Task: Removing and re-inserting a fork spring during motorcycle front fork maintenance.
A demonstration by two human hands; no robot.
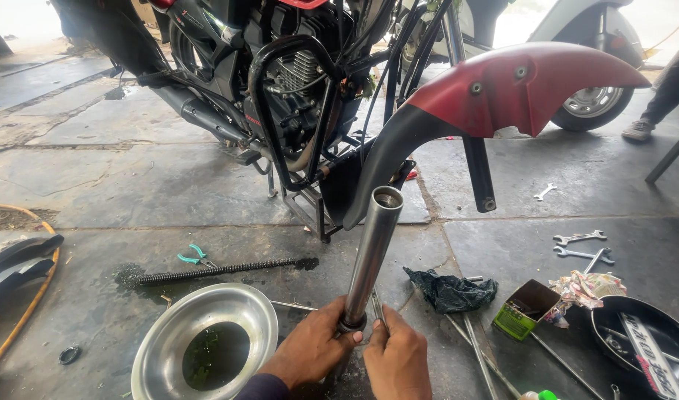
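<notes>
Fork tube [372,255] upright, left hand [310,350] and right hand [397,361] fingers gripping its base

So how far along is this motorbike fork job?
Done: the fork tube is off the motorbike, its long spring lies on the floor, and dark oil sits in the steel bowl. In hand: left hand and right hand grip the tube's lower end. Left: everything goes back on.

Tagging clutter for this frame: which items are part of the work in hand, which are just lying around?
In hand:
- fork tube, upright, gripped at its lower end by left hand and right hand
- steel bowl beside the hands

Lying about:
- long spring
- green-handled pliers
- spanners
- dark rag
- small open box
</notes>
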